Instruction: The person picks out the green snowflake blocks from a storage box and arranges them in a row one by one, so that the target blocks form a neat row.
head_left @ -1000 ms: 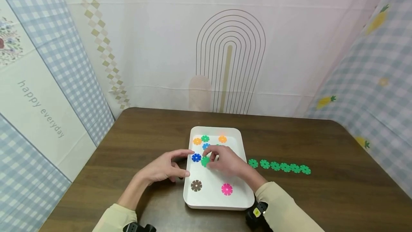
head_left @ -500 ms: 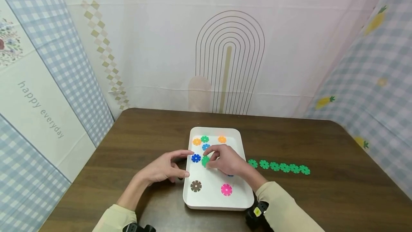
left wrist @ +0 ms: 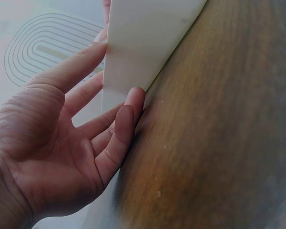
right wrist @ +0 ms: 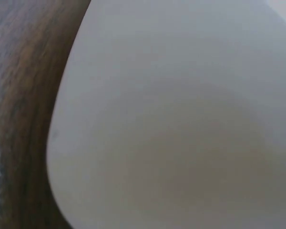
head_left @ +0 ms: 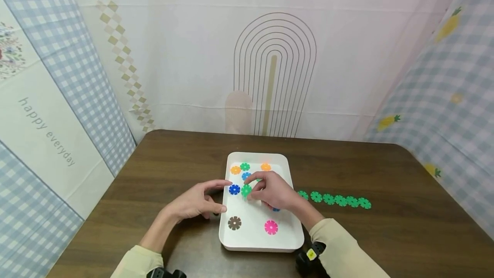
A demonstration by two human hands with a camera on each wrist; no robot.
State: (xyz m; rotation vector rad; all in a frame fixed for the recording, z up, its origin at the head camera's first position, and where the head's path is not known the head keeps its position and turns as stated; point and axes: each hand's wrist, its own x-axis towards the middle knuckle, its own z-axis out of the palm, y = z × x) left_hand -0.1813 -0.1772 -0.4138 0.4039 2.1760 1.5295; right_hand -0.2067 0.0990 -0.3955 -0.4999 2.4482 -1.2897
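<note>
In the head view my right hand is over the white tray, pinching a green flower-shaped disc between thumb and fingers. My left hand holds the tray's left side. Its thumb and index finger reach over the rim, and in the left wrist view the curled fingers lie by the outer wall. A dark blue disc lies just left of the pinched one. The right wrist view shows only the tray's outer wall and wood, without the hand.
Inside the tray lie brown, pink, light blue, green and orange discs. Another blue disc is partly under my right hand. Several green discs form a row on the brown table, right of the tray.
The right hand stays almost in place with the green disc, which tilts slightly to face the camera more. The left hand and tray have not visibly moved.
</note>
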